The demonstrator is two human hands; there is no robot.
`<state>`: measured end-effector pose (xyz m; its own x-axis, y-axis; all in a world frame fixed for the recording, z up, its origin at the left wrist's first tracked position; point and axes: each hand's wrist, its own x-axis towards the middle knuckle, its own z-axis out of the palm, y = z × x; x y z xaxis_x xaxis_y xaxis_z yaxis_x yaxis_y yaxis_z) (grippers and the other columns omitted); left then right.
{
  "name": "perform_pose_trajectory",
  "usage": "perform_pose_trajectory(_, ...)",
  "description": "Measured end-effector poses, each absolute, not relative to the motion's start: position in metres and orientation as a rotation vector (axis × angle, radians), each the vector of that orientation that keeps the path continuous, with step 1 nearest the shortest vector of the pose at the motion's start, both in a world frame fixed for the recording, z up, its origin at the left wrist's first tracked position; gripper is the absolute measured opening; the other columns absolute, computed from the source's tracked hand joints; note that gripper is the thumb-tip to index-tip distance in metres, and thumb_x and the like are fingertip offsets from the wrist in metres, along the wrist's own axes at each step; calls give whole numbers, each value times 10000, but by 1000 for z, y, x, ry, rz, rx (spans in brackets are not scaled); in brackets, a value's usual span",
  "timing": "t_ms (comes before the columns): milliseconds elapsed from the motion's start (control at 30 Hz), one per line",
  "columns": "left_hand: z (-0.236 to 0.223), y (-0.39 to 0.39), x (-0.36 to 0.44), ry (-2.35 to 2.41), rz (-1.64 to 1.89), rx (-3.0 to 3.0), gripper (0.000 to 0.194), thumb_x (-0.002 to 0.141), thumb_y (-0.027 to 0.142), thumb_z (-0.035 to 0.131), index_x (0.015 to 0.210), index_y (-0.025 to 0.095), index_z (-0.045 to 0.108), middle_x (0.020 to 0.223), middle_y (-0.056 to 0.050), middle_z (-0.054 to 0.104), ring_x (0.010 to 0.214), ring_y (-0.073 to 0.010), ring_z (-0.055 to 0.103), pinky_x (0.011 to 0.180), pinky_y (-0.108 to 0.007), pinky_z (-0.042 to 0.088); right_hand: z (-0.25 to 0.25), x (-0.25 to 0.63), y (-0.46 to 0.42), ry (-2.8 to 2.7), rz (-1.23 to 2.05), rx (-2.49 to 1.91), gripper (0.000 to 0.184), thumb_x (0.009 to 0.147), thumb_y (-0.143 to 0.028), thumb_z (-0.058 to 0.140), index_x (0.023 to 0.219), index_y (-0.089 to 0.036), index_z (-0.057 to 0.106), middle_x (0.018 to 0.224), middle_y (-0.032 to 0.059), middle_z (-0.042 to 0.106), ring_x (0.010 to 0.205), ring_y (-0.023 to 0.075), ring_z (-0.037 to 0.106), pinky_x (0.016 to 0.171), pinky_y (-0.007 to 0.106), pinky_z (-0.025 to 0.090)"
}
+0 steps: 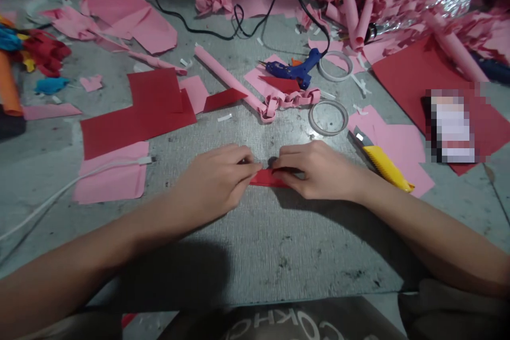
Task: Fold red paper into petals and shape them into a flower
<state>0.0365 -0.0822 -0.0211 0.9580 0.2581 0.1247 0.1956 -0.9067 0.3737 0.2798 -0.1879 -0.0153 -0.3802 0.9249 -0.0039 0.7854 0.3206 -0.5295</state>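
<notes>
A narrow piece of red paper (268, 177) lies low over the table in front of me, spanning the gap between my hands. My left hand (223, 175) pinches its left end, thumb and forefinger together. At the other end, my right hand (308, 170) closes its fingertips on the same paper. A small dark round thing (272, 162) shows by the right fingertips; I cannot make out what it is. Beyond the hands lies a pink paper chain (295, 98) beside a rolled pink paper tube (227, 77).
A blue glue gun (297, 68) with a black cord lies behind the chain. Tape rolls (329, 132) and a yellow utility knife (384, 166) are to the right, a phone (452, 127) farther right. Red sheets (119, 130) and a white cable (99, 171) lie left.
</notes>
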Motion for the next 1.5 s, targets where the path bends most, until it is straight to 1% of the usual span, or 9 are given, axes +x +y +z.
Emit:
perform_pose_trajectory(167,-20,-86,33,242,166,2845,268,1001,121,517,1081,197,761,1004,-87,728,881,-258,689,746,-400,557,-7,265,-196,-2426,546,-1630,195,1036,-350,690,1082,-173,757,1047,63,732,704,161,589,597,351,216)
perform_pose_trajectory(233,-21,-87,31,232,174,2850,265,982,105,510,1056,201,746,983,-91,719,863,-265,683,736,-414,561,-6,258,-200,-2418,514,-1691,194,1031,-337,698,1106,-161,731,1089,75,722,694,161,574,592,362,191)
perform_pose_trajectory(467,-21,-91,38,274,192,2716,188,1077,214,482,1026,211,663,1062,-84,704,956,-260,679,831,-430,572,-8,248,-206,-2269,572,-1713,44,1016,-197,671,1053,-173,667,1090,84,717,909,225,624,654,342,302)
perform_pose_trajectory(600,-24,-93,44,287,145,2680,134,1081,244,494,1019,203,606,995,-83,692,909,-270,661,799,-448,566,-12,249,-204,-2197,550,-1709,112,975,-122,689,1063,-178,647,1048,80,728,914,233,617,665,336,298)
perform_pose_trajectory(733,-30,-91,45,305,197,2642,66,1082,230,531,1125,217,579,1054,-100,715,931,-283,686,814,-464,581,-14,250,-201,-2145,553,-1741,176,930,-83,702,1072,-176,657,1015,77,741,880,223,619,656,321,278)
perform_pose_trajectory(867,-32,-88,45,249,244,2658,87,1084,263,565,1165,242,588,1034,-97,725,925,-296,706,789,-457,581,-15,255,-198,-2097,584,-1709,142,903,-97,721,1016,-180,700,1027,74,762,881,209,649,657,303,292)
perform_pose_trajectory(1000,-36,-88,44,250,251,2704,216,1046,342,660,1222,222,626,1034,-100,723,926,-310,701,781,-448,574,-20,260,-195,-2057,666,-1683,143,890,-99,730,991,-199,748,989,48,781,852,188,659,649,282,299)
perform_pose_trajectory(1300,-52,-82,45,311,297,2680,119,1054,284,662,1111,183,688,1063,-77,708,991,-277,665,860,-406,535,-38,263,-184,-1949,699,-1548,106,887,-228,874,965,-185,815,891,11,761,799,161,643,696,249,386)
perform_pose_trajectory(1500,-62,-84,45,348,378,2763,126,1047,240,650,1164,200,674,1140,-83,710,1035,-279,638,912,-418,497,-45,260,-186,-1930,610,-1516,147,1029,-238,680,976,-172,800,927,42,753,843,180,695,766,267,472)
